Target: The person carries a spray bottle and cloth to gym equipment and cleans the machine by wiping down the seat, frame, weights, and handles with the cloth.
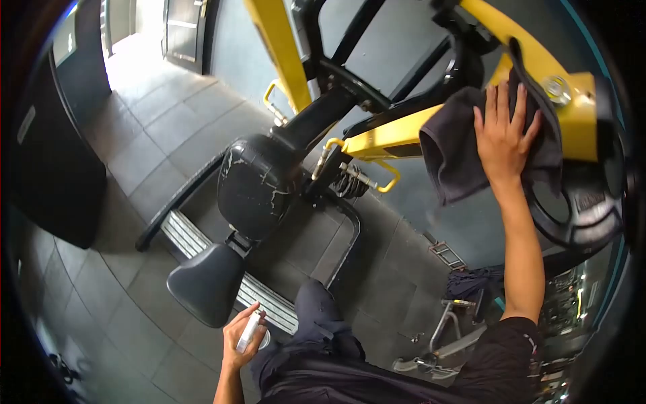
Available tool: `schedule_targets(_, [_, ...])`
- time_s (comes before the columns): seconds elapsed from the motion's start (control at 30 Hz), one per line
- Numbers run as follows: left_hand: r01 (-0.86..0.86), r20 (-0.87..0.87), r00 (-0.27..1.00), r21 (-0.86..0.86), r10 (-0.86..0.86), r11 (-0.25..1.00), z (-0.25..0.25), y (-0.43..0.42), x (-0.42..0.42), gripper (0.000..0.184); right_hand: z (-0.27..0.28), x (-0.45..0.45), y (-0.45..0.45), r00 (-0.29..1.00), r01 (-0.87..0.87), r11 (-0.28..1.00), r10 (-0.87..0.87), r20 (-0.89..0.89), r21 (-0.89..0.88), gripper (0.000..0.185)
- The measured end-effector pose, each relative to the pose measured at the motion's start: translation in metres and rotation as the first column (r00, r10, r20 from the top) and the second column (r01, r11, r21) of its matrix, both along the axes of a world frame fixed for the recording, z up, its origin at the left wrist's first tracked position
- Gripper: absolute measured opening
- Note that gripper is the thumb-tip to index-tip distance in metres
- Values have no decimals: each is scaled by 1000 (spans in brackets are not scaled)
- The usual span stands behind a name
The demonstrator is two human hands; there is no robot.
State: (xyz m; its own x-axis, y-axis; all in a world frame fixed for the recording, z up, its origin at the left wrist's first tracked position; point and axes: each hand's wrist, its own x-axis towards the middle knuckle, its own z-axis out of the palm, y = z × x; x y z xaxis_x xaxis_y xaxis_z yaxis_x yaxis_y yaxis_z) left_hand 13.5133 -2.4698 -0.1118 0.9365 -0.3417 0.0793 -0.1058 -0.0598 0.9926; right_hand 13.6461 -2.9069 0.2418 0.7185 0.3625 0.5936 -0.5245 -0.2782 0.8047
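My right hand (505,138) lies flat with its fingers spread on a dark grey cloth (454,145). The cloth drapes over the upper part of a yellow machine arm (390,140), and one side hangs down. Low in the view, my left hand (242,337) is closed around a white bottle (248,331); the fingers cover part of it. That hand is beside the black seat pad (206,284) of the exercise machine. Above the seat is a black backrest (256,185) with cracked, worn covering.
Yellow handles (387,176) stick out from the machine arms. A black tubular frame (182,198) and a ribbed metal footplate (269,299) stand on the tiled floor (145,296). Weight plates (585,212) are at the right. A dark curved panel (54,155) stands left, near a bright doorway (145,54).
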Motion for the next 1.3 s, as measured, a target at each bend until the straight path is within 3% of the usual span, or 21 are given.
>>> schedule_targets(0.13, [-55,-148,988,-5,53,998,-19,-5,10,17,-104,55,-37,944,125,986,-84,-320,110,63])
schedule_targets(0.17, [-71,-175,982,1,70,998,-23,-8,13,17,-146,76,-67,910,105,955,20,-414,278,64])
schedule_targets(0.2, [-116,-146,982,14,116,993,-32,-11,15,18,-193,97,-104,875,132,770,205,-438,624,63])
schedule_targets(0.23, [-141,-165,976,35,145,989,-39,-13,20,18,-246,130,-172,734,557,417,157,-661,718,62])
schedule_targets(0.27, [-166,-185,967,57,173,985,-41,-15,24,18,-274,155,-186,665,641,344,199,-720,687,61])
schedule_targets(0.37, [-282,-307,901,123,306,952,-46,-36,45,21,-355,229,-190,511,605,483,374,-774,633,58])
schedule_targets(0.43, [-251,-211,933,201,293,947,-57,-48,61,23,-407,274,-194,427,601,507,450,-785,618,56])
schedule_targets(0.53, [-272,-423,835,239,352,932,-55,-82,88,28,-471,326,-210,356,609,499,523,-775,616,54])
schedule_targets(0.6, [-203,-501,814,230,294,952,-78,-97,92,27,-502,351,-225,331,619,480,558,-761,621,53])
schedule_targets(0.67, [-150,-536,805,230,254,962,-103,-113,94,28,-521,363,-237,321,626,453,592,-739,635,52])
schedule_targets(0.77, [-146,-500,823,274,271,950,-98,-161,95,41,-537,348,-235,374,593,393,638,-673,703,51])
schedule_targets(0.8, [-97,-579,800,133,157,986,-129,-154,84,48,-544,336,-227,426,542,370,653,-626,754,50])
schedule_targets(0.83, [-56,-648,760,-7,38,998,-164,-145,68,56,-549,319,-216,500,459,334,668,-551,823,50])
schedule_targets(0.9, [-3,-676,735,72,51,997,-132,-162,103,53,-556,271,-186,734,97,157,656,-177,983,50])
schedule_targets(0.97, [-29,-661,745,97,86,995,-125,-176,122,42,-565,243,-172,852,-262,-113,439,285,958,47])
schedule_targets(1.0, [-62,-611,780,139,135,988,-124,-187,128,33,-597,233,-179,897,-379,-257,135,422,889,38])
schedule_targets(1.07, [-198,-643,732,115,225,973,-152,-189,107,25,-671,223,-209,932,-359,-634,-273,236,685,50])
schedule_targets(1.1, [337,-556,822,306,-120,891,-105,-188,174,34,-698,234,-212,917,-386,-771,-379,122,507,50])
schedule_targets(1.17, [253,-727,682,339,81,906,-110,-209,166,36,-729,260,-195,903,-427,-810,-406,141,402,50])
schedule_targets(1.23, [307,-826,553,323,109,895,-105,-216,173,35,-742,270,-168,899,-437,-748,-367,238,499,49])
schedule_targets(1.3, [297,-855,511,276,92,914,-117,-210,160,33,-744,274,-152,913,-405,-632,-243,327,661,49])
